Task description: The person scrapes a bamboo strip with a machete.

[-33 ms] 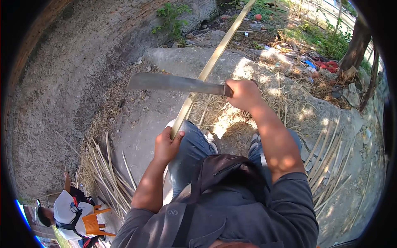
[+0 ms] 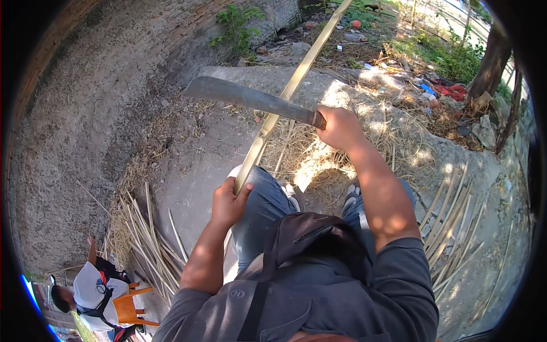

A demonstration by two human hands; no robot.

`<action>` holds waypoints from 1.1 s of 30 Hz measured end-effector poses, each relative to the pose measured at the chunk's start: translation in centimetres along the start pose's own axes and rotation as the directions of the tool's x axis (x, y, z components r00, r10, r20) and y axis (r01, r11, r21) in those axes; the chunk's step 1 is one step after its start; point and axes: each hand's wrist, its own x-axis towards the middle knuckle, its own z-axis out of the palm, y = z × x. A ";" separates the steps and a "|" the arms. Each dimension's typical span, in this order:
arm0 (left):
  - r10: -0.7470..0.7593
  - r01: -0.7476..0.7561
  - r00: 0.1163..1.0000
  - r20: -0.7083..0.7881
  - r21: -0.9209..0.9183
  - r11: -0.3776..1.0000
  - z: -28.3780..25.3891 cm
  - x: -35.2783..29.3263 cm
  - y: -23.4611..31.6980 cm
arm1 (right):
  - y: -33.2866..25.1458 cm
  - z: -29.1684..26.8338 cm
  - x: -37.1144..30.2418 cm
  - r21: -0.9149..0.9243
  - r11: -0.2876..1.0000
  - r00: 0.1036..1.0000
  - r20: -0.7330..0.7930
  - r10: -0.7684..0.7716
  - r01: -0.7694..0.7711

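My left hand (image 2: 229, 202) is closed around the near end of a long pale bamboo strip (image 2: 250, 154), beside my left knee. The strip slants up and away to the right, past the top of the picture. In my right hand (image 2: 342, 128) is the handle of a machete (image 2: 245, 98). Its broad dark blade points left and crosses over the strip, its tip higher than the handle. Whether the blade touches the strip I cannot tell. A notch or node shows on the strip just below the blade.
Pale shavings (image 2: 319, 157) lie in front of my feet. Cut strips are piled at my left (image 2: 151, 245) and right (image 2: 450, 222). A rough wall (image 2: 74, 142) runs along the left. A person sits on an orange chair (image 2: 130, 308) at lower left. A tree trunk (image 2: 493, 62) stands at far right.
The machete has tilted, its tip rising and moving slightly right while the handle end dips a little. My left hand and the bamboo strip stay almost where they were.
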 end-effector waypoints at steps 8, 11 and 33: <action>-0.046 0.047 0.999 0.019 -0.039 0.998 0.5 -0.9 -1.9 | -4.4 1.9 -0.6 -0.144 0.964 0.942 0.288 -0.174 0.223; -0.036 0.037 0.999 0.026 -0.052 0.998 -0.4 -1.7 -2.6 | -1.7 -0.1 0.0 -0.076 0.993 0.983 0.164 -0.081 0.094; -0.018 0.018 0.999 0.031 -0.014 1.000 -0.6 -4.0 -3.0 | 1.5 -0.5 0.2 0.100 0.951 0.951 0.128 0.281 -0.294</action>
